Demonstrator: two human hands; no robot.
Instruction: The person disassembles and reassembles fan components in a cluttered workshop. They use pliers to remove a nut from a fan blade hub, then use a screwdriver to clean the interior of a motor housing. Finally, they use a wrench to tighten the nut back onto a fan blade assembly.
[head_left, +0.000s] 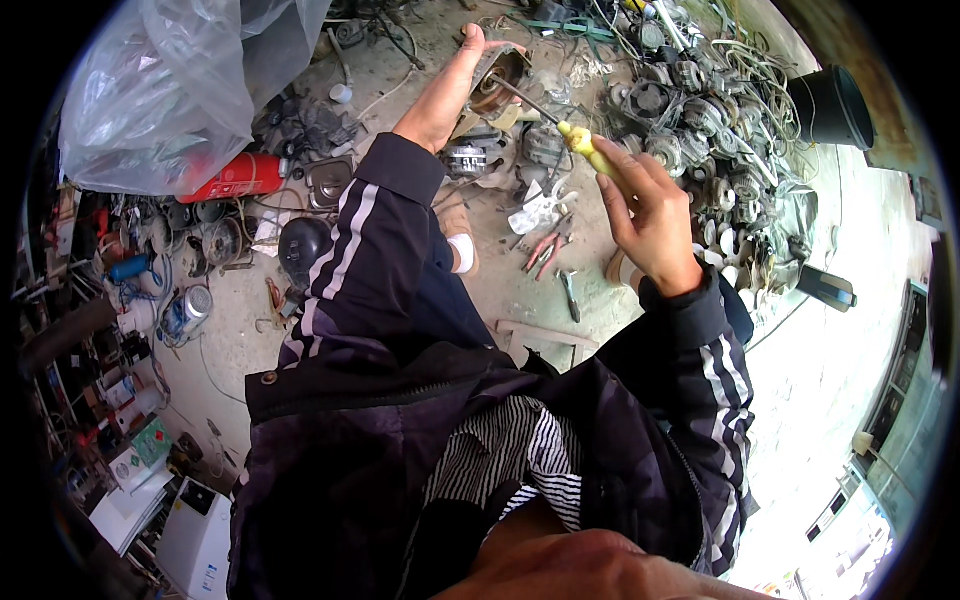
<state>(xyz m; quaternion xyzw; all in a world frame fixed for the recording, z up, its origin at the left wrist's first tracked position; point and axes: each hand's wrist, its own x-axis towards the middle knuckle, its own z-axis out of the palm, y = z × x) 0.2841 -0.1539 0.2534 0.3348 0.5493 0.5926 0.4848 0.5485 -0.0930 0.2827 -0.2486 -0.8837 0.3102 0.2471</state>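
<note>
My left hand (447, 92) is wrapped round the edge of a round, rusty-brown metal housing (513, 68), its thumb stretched along the near side. A screwdriver (577, 138) with a yellow handle is gripped in my right hand (648, 205), and its shaft points up and left into the housing's hollow. Whether the tip touches anything inside cannot be made out. Below the housing, motor parts with metal windings (465, 160) lie on the floor. A white bladed plastic piece (540, 208) lies nearer to me, beside red-handled pliers (546, 254) and a dark-handled hand tool (570, 296).
A large heap of motor parts and cables (705, 130) spreads on the right, near a black bucket (832, 107). At the upper left hangs a clear plastic bag (160, 100) over a red cylinder (240, 177). A low wooden frame (545, 335) is between my knees.
</note>
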